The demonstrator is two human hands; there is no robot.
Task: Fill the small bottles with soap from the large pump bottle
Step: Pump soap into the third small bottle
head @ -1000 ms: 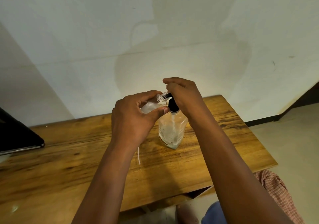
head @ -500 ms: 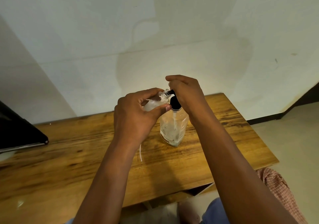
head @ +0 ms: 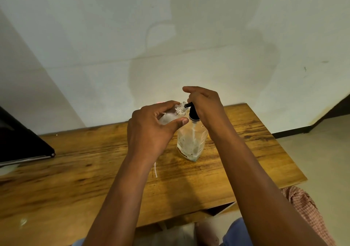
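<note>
Both forearms reach out over the table (head: 79, 171). The left hand (head: 149, 132) curls round a small bottle (head: 170, 116), tipped so its open neck meets the black spout of the pump bottle (head: 191, 141). The right hand (head: 206, 105) sits on the pump head, fingers bent over it (forefinger raised). The pump bottle stands mid-table, well in from the right edge. A dark slab (head: 20, 143) lies far left, bare wood between.

Black pump head (head: 192, 111), clear large bottle (head: 191, 143), brown wood-grain table (head: 75, 170), pink checked cloth (head: 306, 208)
</note>
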